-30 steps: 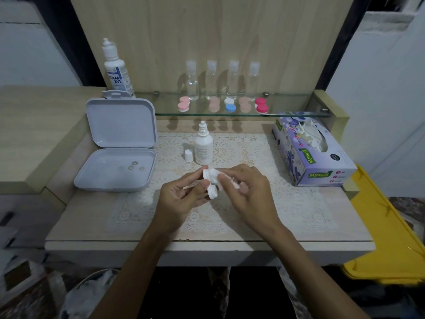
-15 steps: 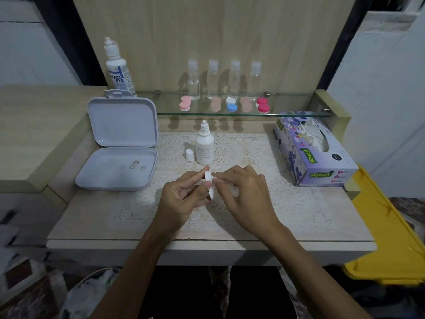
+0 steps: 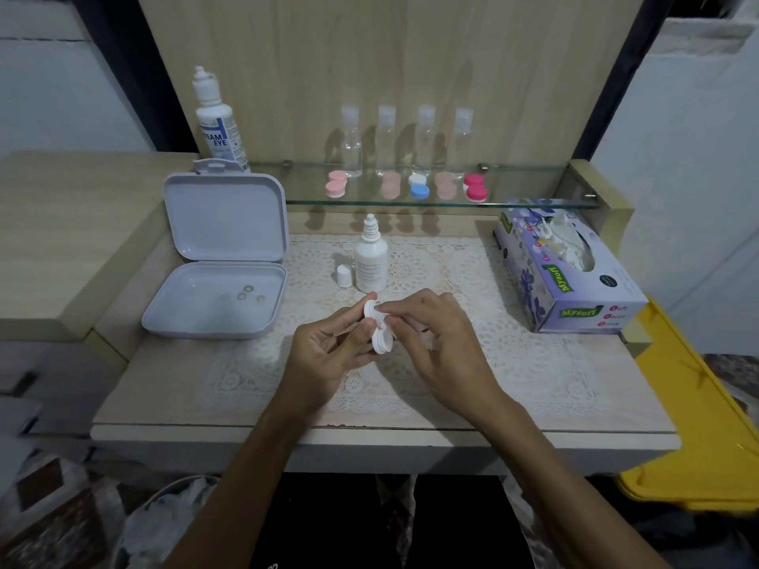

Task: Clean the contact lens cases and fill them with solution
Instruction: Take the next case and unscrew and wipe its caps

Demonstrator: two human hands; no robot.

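Nearest the camera, two bare forearms reach over the front edge of the table and meet above the lace mat. The left hand is curled, thumb and fingers gripping a white contact lens case that is held on edge in the air above the mat, its two round cups one above the other, the open sides turned toward the right hand. The right hand is also curled; its fingertips press a small bit of white tissue against the upper cup, the rest of the wad tucked under the fingers and mostly hidden.

Just beyond the hands a small white dropper bottle stands upright on the mat with its nozzle bare, and its white cap stands just beside it on the left. Further left lies an open white hinged box, lid raised, with a few small rings in its tray. On the right of the table sits a purple tissue box with white tissue poking from its slot.

Behind these runs a glass shelf bearing a row of closed lens cases in pink, peach, blue and white, and deep pink. Four small clear bottles stand in a line behind them. At the shelf's left end a tall solution bottle stands upright
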